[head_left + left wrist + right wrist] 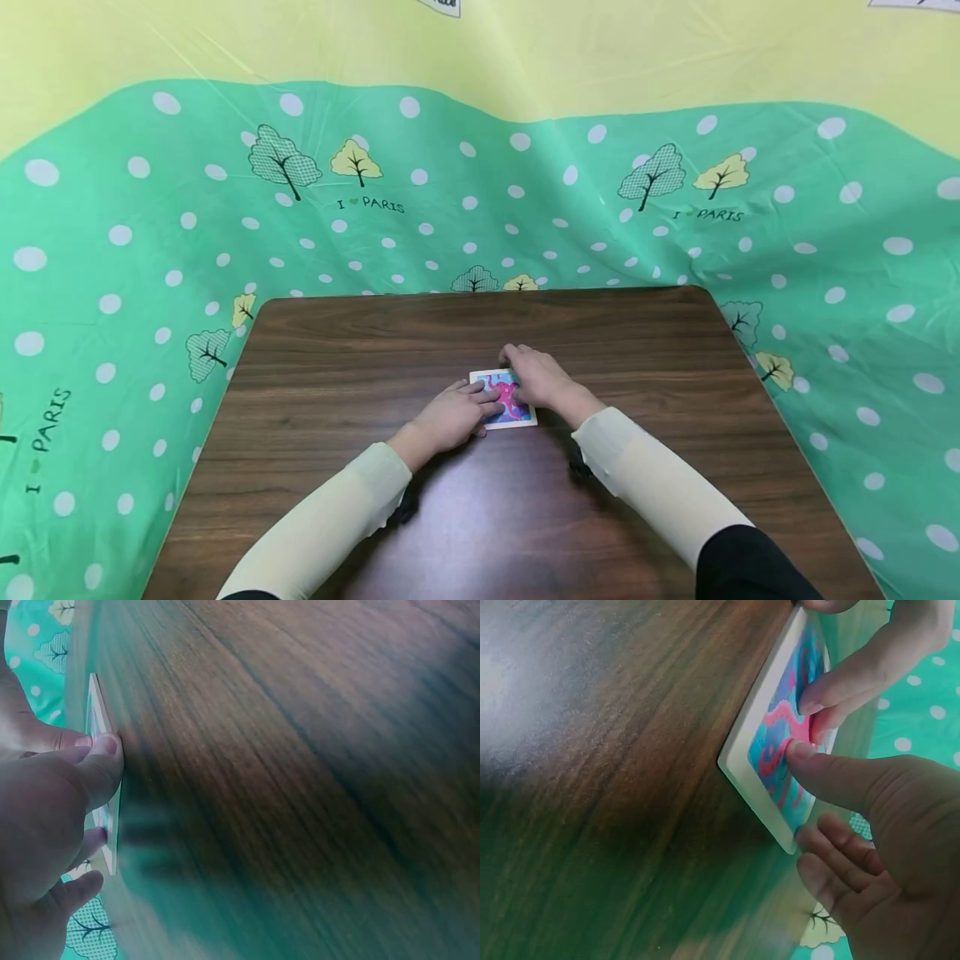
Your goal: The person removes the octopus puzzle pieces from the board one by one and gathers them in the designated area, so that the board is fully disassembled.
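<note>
A small flat picture board (523,423) with a pale border and a pink octopus on blue lies on the brown table. My left hand (452,415) reaches over it from the left, fingers extended onto the octopus and thumb by the near left edge. From the right comes my right hand (543,379); in the right wrist view its thumb (832,774) presses on the octopus, while its other fingers bend loosely at the board's edge. In the left wrist view the board (112,851) shows almost edge-on, partly behind the left hand.
The wooden table (360,350) has rounded far corners. Behind it and down both sides hangs a green and yellow cloth (465,217) with white dots and printed trees. A dark band (405,507) sits under the left wrist, another (579,462) under the right.
</note>
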The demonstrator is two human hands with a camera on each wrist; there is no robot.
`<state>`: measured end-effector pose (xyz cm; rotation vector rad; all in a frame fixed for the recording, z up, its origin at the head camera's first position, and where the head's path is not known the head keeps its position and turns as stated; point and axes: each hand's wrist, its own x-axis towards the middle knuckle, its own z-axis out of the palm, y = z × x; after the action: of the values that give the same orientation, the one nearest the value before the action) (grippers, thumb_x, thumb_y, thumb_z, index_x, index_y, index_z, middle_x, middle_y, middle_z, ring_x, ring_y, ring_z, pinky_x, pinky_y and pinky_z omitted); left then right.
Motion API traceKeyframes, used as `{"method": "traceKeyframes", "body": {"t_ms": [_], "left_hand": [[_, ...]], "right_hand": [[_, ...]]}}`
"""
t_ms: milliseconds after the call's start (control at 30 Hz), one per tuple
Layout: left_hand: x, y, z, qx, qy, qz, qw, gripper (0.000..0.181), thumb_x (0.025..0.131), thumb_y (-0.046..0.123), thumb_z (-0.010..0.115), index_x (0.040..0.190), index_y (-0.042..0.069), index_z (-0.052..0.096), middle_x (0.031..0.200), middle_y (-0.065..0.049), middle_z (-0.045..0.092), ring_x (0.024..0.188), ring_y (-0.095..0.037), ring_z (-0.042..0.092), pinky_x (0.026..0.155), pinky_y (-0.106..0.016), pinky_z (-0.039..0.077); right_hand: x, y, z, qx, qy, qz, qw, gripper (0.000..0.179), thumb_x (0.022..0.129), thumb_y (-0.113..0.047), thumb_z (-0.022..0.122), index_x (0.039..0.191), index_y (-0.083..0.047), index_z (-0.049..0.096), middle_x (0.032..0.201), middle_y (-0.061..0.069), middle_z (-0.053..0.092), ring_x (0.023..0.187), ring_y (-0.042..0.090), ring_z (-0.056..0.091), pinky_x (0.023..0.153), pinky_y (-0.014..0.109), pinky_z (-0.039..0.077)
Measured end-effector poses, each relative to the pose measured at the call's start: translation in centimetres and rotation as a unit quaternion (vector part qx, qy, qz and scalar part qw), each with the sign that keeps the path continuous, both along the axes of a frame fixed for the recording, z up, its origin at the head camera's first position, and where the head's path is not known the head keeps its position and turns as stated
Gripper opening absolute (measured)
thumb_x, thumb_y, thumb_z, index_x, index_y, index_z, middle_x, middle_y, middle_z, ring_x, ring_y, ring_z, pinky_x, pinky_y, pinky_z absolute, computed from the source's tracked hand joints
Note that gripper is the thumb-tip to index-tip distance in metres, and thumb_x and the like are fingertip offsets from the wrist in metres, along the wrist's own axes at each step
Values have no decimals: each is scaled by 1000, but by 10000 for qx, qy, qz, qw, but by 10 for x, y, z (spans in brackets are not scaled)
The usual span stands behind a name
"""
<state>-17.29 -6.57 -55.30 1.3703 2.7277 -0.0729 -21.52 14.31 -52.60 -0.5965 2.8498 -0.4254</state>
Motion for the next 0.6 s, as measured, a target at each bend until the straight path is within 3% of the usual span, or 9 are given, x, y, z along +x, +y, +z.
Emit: {"method": "traceKeyframes", "body": {"t_ms": [167, 400, 600], "left_hand": [[0, 0, -1, -25, 2, 38, 10000, 56, 98, 39, 69, 151, 28, 54, 158, 5, 48, 147, -26, 45, 121, -50, 35], [0, 1, -4, -38, 21, 88, 10000, 57, 98, 39, 69, 152, 29, 52, 160, 5, 45, 148, -27, 44, 121, -51, 35], [1, 2, -3, -31, 44, 67, 10000, 58, 98, 41, 69, 152, 29, 52, 160, 5, 46, 147, -28, 44, 120, -53, 36]], "right_hand": [[1, -2, 1, 116, -26, -72, 9999, 59, 77, -14, 89, 126, -10, 58, 114, 9, 64, 102, 26, 65, 93, 45, 55], [2, -8, 7, 427, -94, 202, 9988, 42, 76, -13, 86, 108, -9, 58, 93, 5, 60, 83, 24, 58, 80, 42, 53], [0, -5, 5, 400, -294, 224, 9985, 44, 77, -20, 88, 106, -10, 57, 90, 1, 56, 81, 22, 54, 78, 39, 50]]}}
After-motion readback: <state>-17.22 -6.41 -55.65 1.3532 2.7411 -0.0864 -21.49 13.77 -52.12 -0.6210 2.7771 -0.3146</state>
